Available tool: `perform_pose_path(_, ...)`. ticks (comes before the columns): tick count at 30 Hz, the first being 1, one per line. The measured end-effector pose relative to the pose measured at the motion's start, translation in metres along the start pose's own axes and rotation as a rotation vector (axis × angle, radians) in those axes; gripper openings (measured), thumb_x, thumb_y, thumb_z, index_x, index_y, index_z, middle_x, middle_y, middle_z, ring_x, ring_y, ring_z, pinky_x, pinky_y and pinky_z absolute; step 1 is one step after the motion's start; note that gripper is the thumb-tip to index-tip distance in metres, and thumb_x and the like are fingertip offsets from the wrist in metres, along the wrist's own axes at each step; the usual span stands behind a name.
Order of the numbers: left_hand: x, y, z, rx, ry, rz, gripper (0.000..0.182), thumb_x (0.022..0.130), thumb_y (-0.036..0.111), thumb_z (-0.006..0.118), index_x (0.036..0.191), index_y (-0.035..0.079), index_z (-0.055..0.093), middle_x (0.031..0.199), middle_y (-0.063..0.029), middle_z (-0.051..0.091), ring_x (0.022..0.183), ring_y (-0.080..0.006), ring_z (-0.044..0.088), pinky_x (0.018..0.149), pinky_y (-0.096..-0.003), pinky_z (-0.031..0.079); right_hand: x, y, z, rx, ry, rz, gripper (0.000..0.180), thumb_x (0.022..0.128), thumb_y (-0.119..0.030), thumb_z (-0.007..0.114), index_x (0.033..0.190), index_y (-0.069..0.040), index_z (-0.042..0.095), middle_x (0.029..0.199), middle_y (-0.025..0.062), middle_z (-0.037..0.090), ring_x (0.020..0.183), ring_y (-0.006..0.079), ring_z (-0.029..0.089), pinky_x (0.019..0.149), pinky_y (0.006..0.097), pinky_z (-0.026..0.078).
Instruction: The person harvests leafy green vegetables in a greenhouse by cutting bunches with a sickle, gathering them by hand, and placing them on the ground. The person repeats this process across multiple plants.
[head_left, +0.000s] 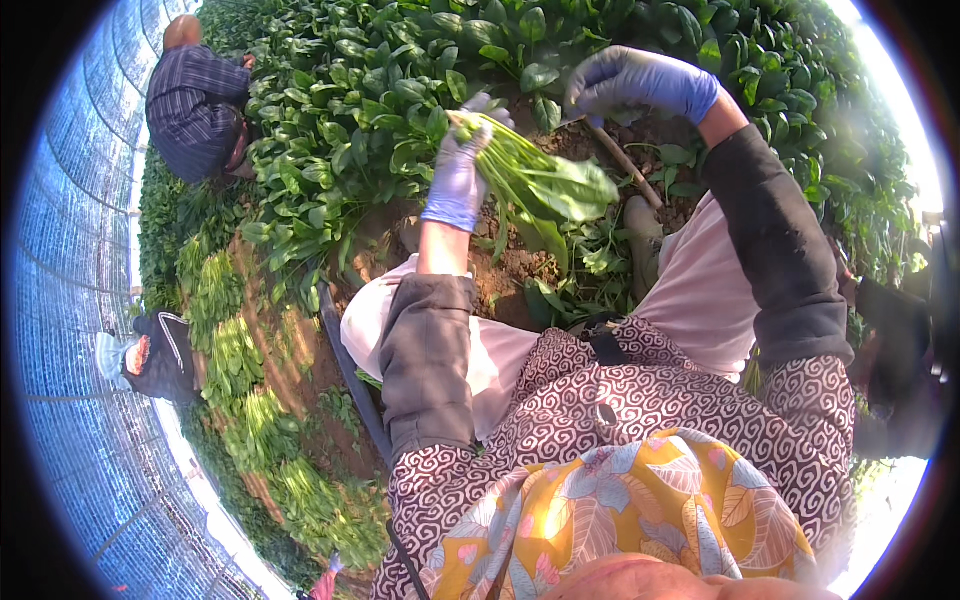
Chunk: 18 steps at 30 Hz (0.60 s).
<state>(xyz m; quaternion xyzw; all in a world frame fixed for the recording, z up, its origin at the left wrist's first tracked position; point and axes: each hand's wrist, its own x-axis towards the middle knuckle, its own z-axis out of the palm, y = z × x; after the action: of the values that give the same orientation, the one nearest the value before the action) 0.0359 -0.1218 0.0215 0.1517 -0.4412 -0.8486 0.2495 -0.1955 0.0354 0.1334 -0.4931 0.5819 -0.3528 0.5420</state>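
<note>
My left hand (461, 169), in a thin bluish-purple glove, is closed around a bunch of leafy greens (536, 169) that look like spinach. The root ends poke out by my fingers and the leaves spread to the right. My right hand (634, 84), gloved alike, is bent over the standing spinach plants (536, 75) with its fingers curled downward. Just below its fingertips is a wooden tool handle (626, 166), slanting toward my shoe (643, 232), with a thin metal edge at its upper end. Whether my right fingers grip the tool or a plant is hidden.
Loose leaves and bare soil (517, 274) lie between my knees. Cut bunches (232, 356) are laid in a row at the left. A dark pipe (349, 367) runs beside my left leg. One person (199, 105) crouches at upper left, another (161, 356) lower down, by blue netting (82, 300).
</note>
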Motion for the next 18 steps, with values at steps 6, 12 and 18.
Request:
perform_pose_path(6,0.005,0.017,-0.001,-0.228,-0.036,0.102,0.056,0.087,0.015,0.067,0.137,0.004,0.044,0.127,-0.0197,0.056,0.121,-0.0345,0.052,0.109,-0.0478,0.038,0.013,0.063,-0.006,-0.835,0.379,-0.123,0.034,0.084,-0.022,0.07,0.114,-0.006,0.067,0.097,0.0108,0.072,0.09,0.0208,0.069,0.08,0.037,0.054)
perform_pose_path(12,0.005,0.024,0.007,-0.328,-0.117,0.132,0.062,0.086,0.014,0.067,0.141,0.005,0.039,0.13,-0.0206,0.054,0.126,-0.0362,0.047,0.111,-0.0498,0.035,0.024,0.072,0.054,-0.521,0.159,-0.165,0.107,0.065,-0.038,0.086,0.15,-0.016,0.024,0.113,0.0195,0.065,0.111,0.0288,0.06,0.097,0.0374,0.045)
perform_pose_path(18,-0.002,0.028,0.004,-0.262,-0.153,0.065,0.065,0.087,0.012,0.066,0.143,0.004,0.035,0.131,-0.0213,0.053,0.123,-0.0355,0.051,0.11,-0.0483,0.037,0.004,0.057,0.024,-0.999,-0.117,0.061,0.081,0.063,-0.038,0.084,0.133,-0.01,0.053,0.113,0.0162,0.066,0.105,0.0278,0.064,0.092,0.0354,0.047)
